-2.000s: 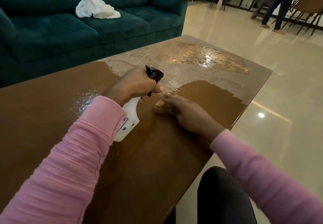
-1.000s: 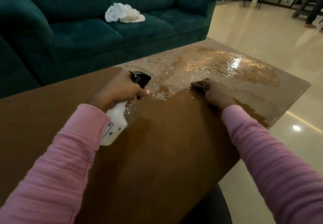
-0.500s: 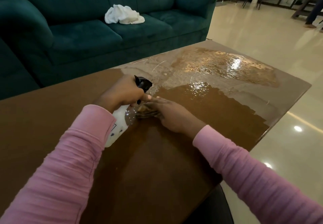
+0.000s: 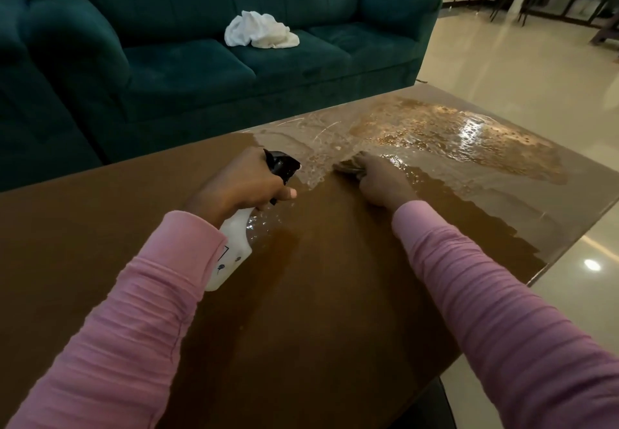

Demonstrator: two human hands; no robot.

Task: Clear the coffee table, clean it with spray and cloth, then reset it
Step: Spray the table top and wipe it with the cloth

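Brown cloth bunched in our right grip, on the worktop just right of the bottle | left grip wraps bottle, nozzle forward | wet film lies beyond and right of bottle; right grip nearer, so we'd wipe outward

Brown coffee table: far-right end wet with bubbly spray film. Crumpled cloth lies at film's near edge. Near half unwetted.
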